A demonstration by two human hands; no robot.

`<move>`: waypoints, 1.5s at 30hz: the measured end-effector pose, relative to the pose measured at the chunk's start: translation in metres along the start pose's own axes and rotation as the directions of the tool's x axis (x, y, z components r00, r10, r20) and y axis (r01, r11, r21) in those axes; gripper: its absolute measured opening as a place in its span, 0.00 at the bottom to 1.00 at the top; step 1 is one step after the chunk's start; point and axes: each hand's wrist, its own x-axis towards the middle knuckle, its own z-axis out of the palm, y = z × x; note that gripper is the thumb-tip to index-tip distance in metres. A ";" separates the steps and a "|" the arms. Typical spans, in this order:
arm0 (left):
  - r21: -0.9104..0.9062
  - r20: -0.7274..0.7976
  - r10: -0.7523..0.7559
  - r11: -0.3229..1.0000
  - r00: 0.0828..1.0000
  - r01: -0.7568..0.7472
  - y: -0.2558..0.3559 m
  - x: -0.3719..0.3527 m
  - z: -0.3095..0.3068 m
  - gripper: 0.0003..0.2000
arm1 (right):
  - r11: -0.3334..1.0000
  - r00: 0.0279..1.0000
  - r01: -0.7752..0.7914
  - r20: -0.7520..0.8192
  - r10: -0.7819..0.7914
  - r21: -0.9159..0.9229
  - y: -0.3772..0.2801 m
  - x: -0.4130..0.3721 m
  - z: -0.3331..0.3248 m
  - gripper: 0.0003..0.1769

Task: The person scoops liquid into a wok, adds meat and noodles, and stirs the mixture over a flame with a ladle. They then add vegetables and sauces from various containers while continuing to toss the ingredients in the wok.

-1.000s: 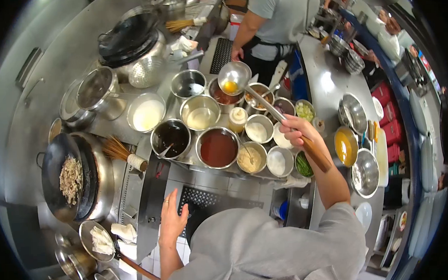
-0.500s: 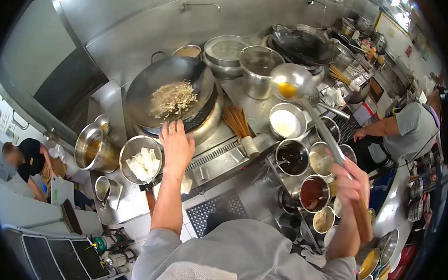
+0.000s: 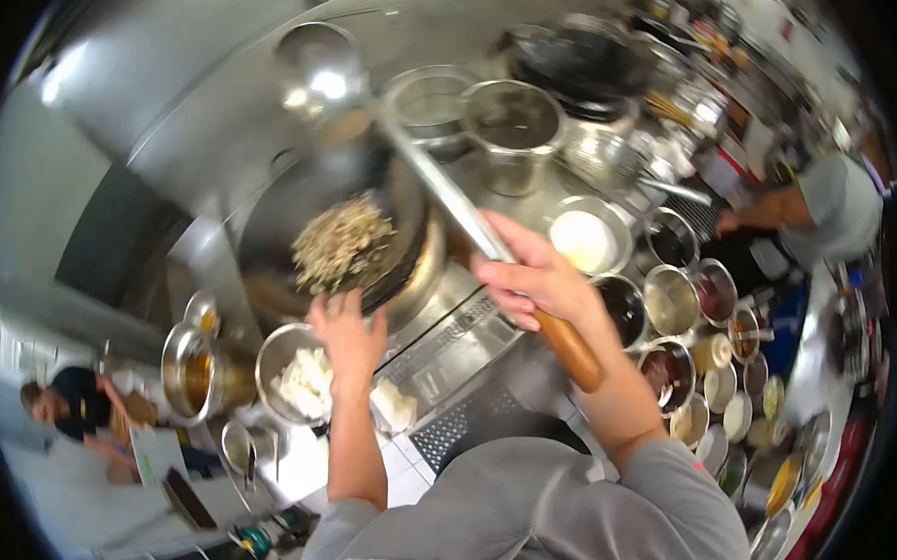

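Note:
The fingers of my left hand [image 3: 349, 336] are curled over the near rim of a large black wok [image 3: 256, 223], apparently gripping it. A heap of shredded pale-brown food [image 3: 342, 243] lies in the wok. My right hand [image 3: 538, 271] is wrapped round the wooden handle of a long ladle [image 3: 450, 195]. Its metal bowl, bright with reflections, hangs above the wok's far rim. Just left of my left wrist, a round metal bowl-shaped vessel [image 3: 268, 373] holds white chunks [image 3: 305, 383]. A folded white cloth [image 3: 394, 404] lies to the right of that wrist.
Pots of sauces and seasonings crowd my right side, including a pot of white contents [image 3: 616, 261]. Behind stand a tall pot [image 3: 514, 167] and a second wok [image 3: 579, 69]. A metal pot [image 3: 184, 377] is at left. One person [image 3: 78, 401] is at left, another [image 3: 834, 203] at right.
My right hand has swung the ladle leftwards, from over the pots at right to above the wok's far side. The left hand stays at the rim. The view has shifted slightly.

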 end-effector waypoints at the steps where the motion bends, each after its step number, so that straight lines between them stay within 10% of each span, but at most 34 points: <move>1: 0.000 -0.090 0.021 1.000 0.996 -0.021 0.009 -0.005 -0.005 0.21 | 0.969 0.998 -0.056 0.019 0.053 0.239 0.015 0.002 -0.017 0.33; 4: -0.161 -0.225 0.050 0.983 0.973 -0.088 0.053 -0.026 -0.011 0.21 | 0.988 0.992 0.030 -0.113 -0.048 -0.152 0.038 -0.020 -0.012 0.33; 10: -0.712 0.325 0.488 0.690 0.810 -0.130 0.153 -0.090 0.055 0.10 | 0.989 0.868 0.124 -0.491 -0.071 0.076 -0.041 -0.204 -0.044 0.34; 17: -0.433 0.366 0.565 0.807 0.740 -0.402 0.269 -0.071 0.135 0.08 | 0.953 0.392 -0.254 -0.919 -0.053 -0.164 -0.029 -0.342 -0.119 0.37; 25: -0.074 0.549 0.435 0.875 0.713 -0.478 0.301 -0.072 0.165 0.14 | 0.889 0.424 -0.417 -0.906 0.006 -0.189 0.001 -0.344 -0.163 0.36; 31: -0.061 0.560 0.407 0.889 0.721 -0.454 0.301 -0.074 0.167 0.13 | 0.995 0.564 -0.060 -0.820 0.096 0.075 -0.012 -0.358 -0.177 0.35; 45: -0.191 0.569 0.403 0.913 0.717 -0.361 0.288 -0.042 0.140 0.08 | 0.995 0.593 0.096 -0.801 -0.086 -0.035 -0.044 -0.377 -0.153 0.29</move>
